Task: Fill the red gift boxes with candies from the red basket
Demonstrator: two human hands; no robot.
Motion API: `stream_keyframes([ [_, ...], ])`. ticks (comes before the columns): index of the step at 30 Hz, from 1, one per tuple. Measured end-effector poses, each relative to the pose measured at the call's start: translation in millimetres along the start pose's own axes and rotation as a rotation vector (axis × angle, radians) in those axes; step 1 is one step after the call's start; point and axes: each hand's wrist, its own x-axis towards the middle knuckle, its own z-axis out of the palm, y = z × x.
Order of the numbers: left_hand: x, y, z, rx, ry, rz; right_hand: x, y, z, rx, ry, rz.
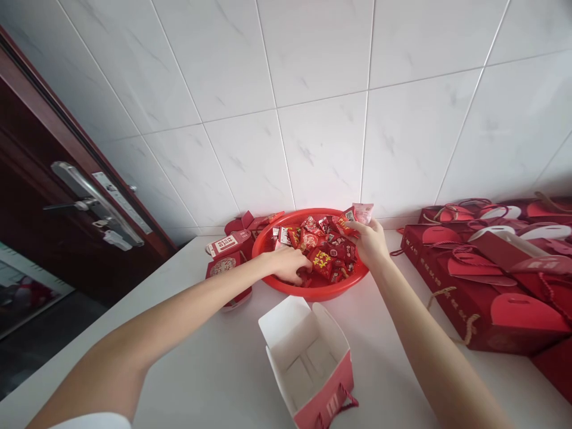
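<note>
A red plastic basket (313,293) stands against the wall, heaped with small wrapped snack packets (313,238), mostly red. Over its left front part my left hand (290,266) reaches down, fingers curled among the packets; what they grip is hidden. At the right rim my right hand (370,243) is closed on snack packets, with a red one (347,218) and a pale pink one (363,213) showing above the fingers. In front of the basket sits an open carton (328,390), pink outside and white inside, with its bottom flaps showing and a dark red cord handle.
Several red gift boxes (451,280) with rope handles are stacked on the right of the white table (214,369). More red boxes (230,253) lie left of the basket. A tiled wall (322,149) rises behind, and a dark door (58,226) stands at far left.
</note>
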Motion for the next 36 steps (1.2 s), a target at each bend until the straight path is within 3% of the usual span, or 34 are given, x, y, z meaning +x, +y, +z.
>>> stream_keyframes([
  [3,0.1,-9.6,7.7,-0.217,0.174,-0.060,0.8,0.5,-0.2,0.005,-0.006,0.008],
  [9,13.0,-20.1,13.0,-0.899,0.586,-0.082,0.9,1.0,-0.8,0.004,-0.043,0.008],
  [11,16.0,-20.6,9.0,-1.123,0.621,-0.066,0.7,0.8,-1.2,-0.006,-0.054,0.011],
  [16,10.3,-17.5,-1.2,-1.531,0.524,-0.095,0.2,0.3,-2.3,-0.018,-0.090,0.039],
  [20,0.7,-11.0,-1.6,-1.631,0.498,0.005,-1.5,-0.5,-2.4,-0.043,-0.155,0.038],
  [23,-5.8,-3.8,-0.8,-1.582,0.515,0.054,-3.5,-1.9,-1.5,-0.036,-0.190,0.020],
  [29,-23.2,11.3,-6.5,-1.392,0.594,0.036,-9.9,-6.2,3.4,0.072,-0.271,0.023],
  [36,-42.6,24.6,-12.1,-1.394,0.679,-0.078,-36.5,-16.0,8.5,0.057,-0.423,0.066],
])
